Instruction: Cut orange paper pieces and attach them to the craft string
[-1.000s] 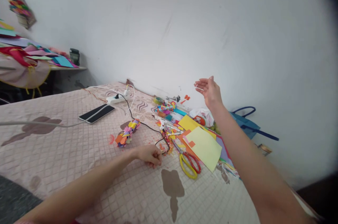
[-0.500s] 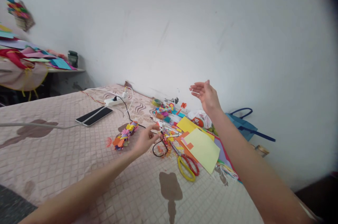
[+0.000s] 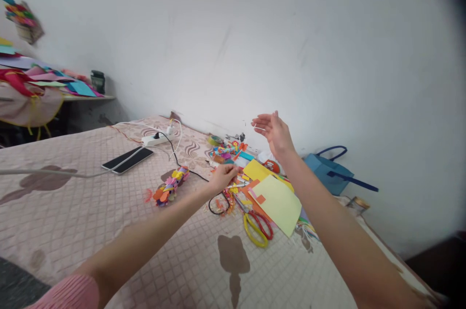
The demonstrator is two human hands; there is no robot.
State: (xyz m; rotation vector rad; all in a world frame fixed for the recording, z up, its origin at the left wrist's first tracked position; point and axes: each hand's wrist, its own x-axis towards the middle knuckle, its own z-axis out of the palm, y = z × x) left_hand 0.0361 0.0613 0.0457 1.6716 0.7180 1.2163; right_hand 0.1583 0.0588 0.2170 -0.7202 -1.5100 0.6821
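My left hand (image 3: pixel 224 177) reaches low into the craft pile with its fingers curled together. Anything pinched in its fingertips is too small or hidden to name. In the air in front of the wall, my right hand (image 3: pixel 278 135) holds a thin white strip (image 3: pixel 259 127) at its fingers. Near my left hand lie scissors (image 3: pixel 257 227) with one yellow and one red handle, a black cord (image 3: pixel 214 211), and sheets of yellow paper (image 3: pixel 257 170) and pale green paper (image 3: pixel 278 202). Left of that forearm rests a colourful paper-petal decoration (image 3: pixel 170 187).
A black phone (image 3: pixel 128 159) lies left on the quilted cloth (image 3: pixel 174 270), with a grey cable across it. Behind it is a white power strip (image 3: pixel 155 139). A blue bag (image 3: pixel 329 173) stands at the right by the wall. Coloured papers cover a shelf (image 3: pixel 78 87) at far left.
My left hand has moved right and slightly up, from the black cord to the pile by the yellow paper, and its fingers have closed. My right hand stays raised, a little further left in view.
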